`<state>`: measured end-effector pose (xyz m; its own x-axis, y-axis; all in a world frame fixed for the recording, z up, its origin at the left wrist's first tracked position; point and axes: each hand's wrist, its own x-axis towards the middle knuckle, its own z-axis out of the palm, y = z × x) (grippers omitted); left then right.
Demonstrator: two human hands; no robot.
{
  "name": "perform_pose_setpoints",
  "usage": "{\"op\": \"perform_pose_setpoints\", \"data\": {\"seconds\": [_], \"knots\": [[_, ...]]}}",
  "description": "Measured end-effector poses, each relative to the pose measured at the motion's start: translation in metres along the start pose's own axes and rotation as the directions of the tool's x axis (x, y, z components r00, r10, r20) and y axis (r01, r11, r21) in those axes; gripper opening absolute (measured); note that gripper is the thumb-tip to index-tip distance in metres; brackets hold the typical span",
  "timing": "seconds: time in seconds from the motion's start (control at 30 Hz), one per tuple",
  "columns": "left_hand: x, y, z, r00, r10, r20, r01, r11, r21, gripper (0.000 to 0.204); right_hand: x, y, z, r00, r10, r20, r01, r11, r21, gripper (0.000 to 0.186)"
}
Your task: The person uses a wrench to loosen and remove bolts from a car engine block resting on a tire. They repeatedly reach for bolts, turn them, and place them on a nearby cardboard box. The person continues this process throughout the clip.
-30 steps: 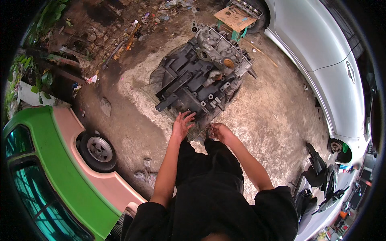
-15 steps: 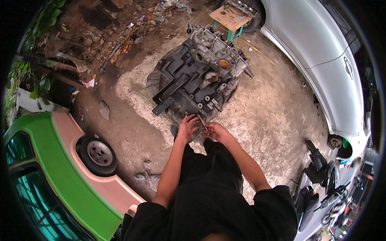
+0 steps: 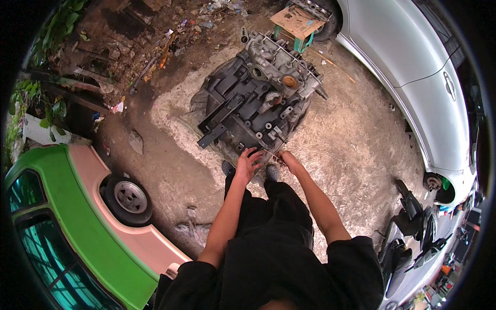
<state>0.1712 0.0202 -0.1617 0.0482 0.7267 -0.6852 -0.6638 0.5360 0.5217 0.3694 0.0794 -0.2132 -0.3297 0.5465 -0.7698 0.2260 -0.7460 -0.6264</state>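
A: What do your hands have between them?

B: Your right hand [image 3: 291,161] has its fingertips drawn together, apparently pinching the near end of a thin, pale rod [image 3: 272,154]. They are small from up here, so you can't make out exactly how each finger sits. Your left hand [image 3: 246,164] has its fingers spread and apart, with nothing seen in them.

A: And where is the rod from that pinch?

B: It runs off to the left of your right fingertips and a little away from you, toward the near edge of the engine [image 3: 248,93]. Your right hand is the nearer one, being on it; your left stands just beside its far end, with a gap between.

A: So which way does it point?

B: Its long axis slants from your right hand, at the near right, up to the far left. Whether the tip touches the engine or only hangs over its near edge, you cannot tell from this view.

A: How does the engine lie?

B: In front of you on a dark sheet [image 3: 196,105], which shows past its left edge and along its near edge. The engine's pale metal side, on the far right, stretches from far left to near right. A dark bar [image 3: 227,114] across its near left part points the other way, near left to far right.
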Motion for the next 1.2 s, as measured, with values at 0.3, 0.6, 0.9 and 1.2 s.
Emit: {"op": "perform_pose_setpoints", "data": {"seconds": [0.3,0.6,0.9,1.2], "knots": [[-0.008,-0.001,0.013,1.000,-0.027,-0.009,0.024,0.963,-0.267,0.050,0.015,0.007,0.003,1.000,-0.007,-0.013,0.007,0.998,0.067,0.026],[-0.013,0.003,0.016,0.999,-0.039,-0.021,0.031,0.961,-0.275,0.051,-0.012,-0.004,0.008,0.997,-0.080,0.007,0.080,0.997,0.001,0.028],[-0.008,0.012,-0.001,0.994,-0.048,0.097,0.068,0.974,-0.216,0.056,-0.053,-0.038,0.050,0.957,0.040,0.286,-0.191,0.833,0.520,0.014],[-0.004,0.027,-0.027,0.987,0.034,0.155,-0.032,0.999,-0.015,0.062,-0.055,-0.053,0.075,0.976,0.078,0.206,-0.197,0.722,0.663,0.014]]}}
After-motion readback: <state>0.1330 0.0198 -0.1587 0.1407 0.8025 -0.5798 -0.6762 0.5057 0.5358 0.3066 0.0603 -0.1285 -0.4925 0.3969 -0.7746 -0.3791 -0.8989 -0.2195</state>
